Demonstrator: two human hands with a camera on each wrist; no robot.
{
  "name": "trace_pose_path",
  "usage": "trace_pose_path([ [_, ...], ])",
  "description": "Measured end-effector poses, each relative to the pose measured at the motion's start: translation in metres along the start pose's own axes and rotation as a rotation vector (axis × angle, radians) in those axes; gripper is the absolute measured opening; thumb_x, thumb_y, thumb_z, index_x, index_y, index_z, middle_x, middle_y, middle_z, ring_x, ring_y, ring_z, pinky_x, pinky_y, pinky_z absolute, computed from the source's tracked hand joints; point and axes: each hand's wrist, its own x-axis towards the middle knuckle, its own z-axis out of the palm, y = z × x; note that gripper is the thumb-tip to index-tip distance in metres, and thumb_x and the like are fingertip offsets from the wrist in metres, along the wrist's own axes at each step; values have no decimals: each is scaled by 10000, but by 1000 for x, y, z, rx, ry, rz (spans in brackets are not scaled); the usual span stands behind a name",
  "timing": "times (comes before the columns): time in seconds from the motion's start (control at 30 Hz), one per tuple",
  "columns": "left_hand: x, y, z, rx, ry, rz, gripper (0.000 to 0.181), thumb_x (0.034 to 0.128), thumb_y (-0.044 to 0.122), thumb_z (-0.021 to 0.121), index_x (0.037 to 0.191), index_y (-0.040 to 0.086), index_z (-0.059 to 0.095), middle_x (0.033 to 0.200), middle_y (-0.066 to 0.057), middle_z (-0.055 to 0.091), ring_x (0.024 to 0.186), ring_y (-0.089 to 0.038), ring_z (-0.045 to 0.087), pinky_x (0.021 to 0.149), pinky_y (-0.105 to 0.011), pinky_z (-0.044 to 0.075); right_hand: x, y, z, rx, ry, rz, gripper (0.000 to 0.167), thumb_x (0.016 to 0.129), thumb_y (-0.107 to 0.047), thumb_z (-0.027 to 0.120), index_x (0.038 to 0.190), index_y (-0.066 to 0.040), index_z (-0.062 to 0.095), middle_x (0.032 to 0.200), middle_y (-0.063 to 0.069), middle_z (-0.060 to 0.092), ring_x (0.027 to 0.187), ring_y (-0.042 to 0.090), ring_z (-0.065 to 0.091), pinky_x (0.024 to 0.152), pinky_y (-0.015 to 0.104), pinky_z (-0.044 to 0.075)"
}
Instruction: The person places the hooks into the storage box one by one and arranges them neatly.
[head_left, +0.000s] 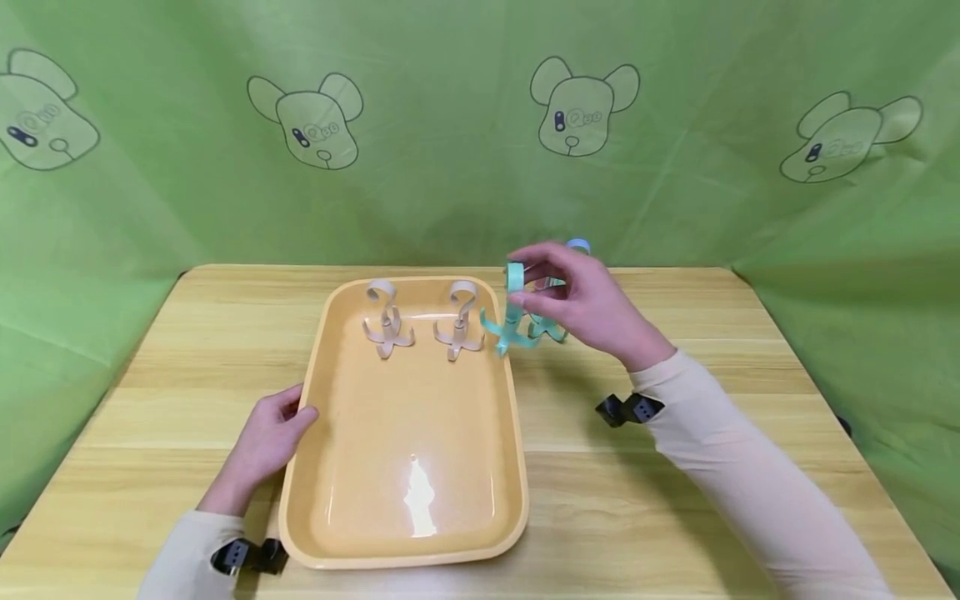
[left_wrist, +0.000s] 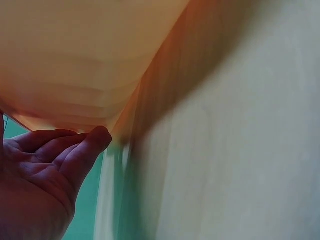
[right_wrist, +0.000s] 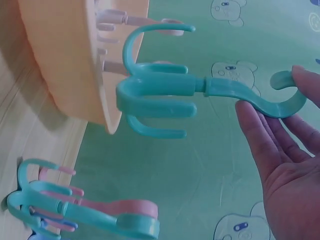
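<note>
My right hand (head_left: 588, 304) pinches the curved top of a teal multi-prong hook (head_left: 513, 312), which hangs upright by the right rim of the orange tray (head_left: 405, 400). In the right wrist view the thumb and fingers of that hand (right_wrist: 292, 165) hold the teal hook (right_wrist: 160, 85) by its curl. Two beige hooks (head_left: 388, 329) (head_left: 459, 329) stand at the far end inside the tray. My left hand (head_left: 266, 437) grips the tray's left rim; in the left wrist view its fingers (left_wrist: 95, 142) touch the tray's underside (left_wrist: 65, 60).
Behind my right hand, another teal hook (head_left: 547, 327) stands on the wooden table (head_left: 637, 492), with pink (right_wrist: 130, 206) and blue (right_wrist: 42, 236) ones beside it. A green curtain (head_left: 450, 167) with printed bear heads rises beyond the table's back edge.
</note>
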Motion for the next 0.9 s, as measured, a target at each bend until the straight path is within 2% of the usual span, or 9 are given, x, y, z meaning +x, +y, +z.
trace_pose_path([
  [0.33, 0, -1, 0, 7, 5, 9, 403, 936, 6, 502, 1307, -149, 532, 1046, -303, 651, 789, -280, 676, 632, -295, 578, 7, -4, 20, 32, -85, -23, 384, 880, -83, 736, 1239, -23, 612, 1149, 60, 597, 1047, 191, 613, 857, 305, 546],
  [0.57, 3, -4, -1, -26, 1, 6, 398, 931, 0, 492, 1300, -142, 541, 1033, -293, 655, 793, -282, 674, 646, -311, 583, 16, -4, 36, 9, -144, -57, 387, 875, -84, 742, 1230, -8, 611, 1157, 59, 605, 1031, 189, 625, 854, 288, 547],
  [0.73, 3, -1, 1, -15, -3, -2, 404, 933, 12, 497, 1306, -140, 537, 1032, -288, 656, 787, -282, 674, 641, -309, 581, 20, 1, 42, -9, -176, -25, 381, 887, -130, 738, 1238, -45, 614, 1160, 22, 608, 1036, 164, 621, 856, 277, 543],
  [0.9, 0, -2, 0, 11, -2, 1, 411, 938, 21, 503, 1312, -146, 528, 1043, -293, 653, 781, -272, 674, 633, -298, 578, 26, 6, 46, -72, -201, 23, 407, 890, -152, 737, 1260, -48, 602, 1164, 17, 616, 1052, 162, 614, 848, 275, 542],
])
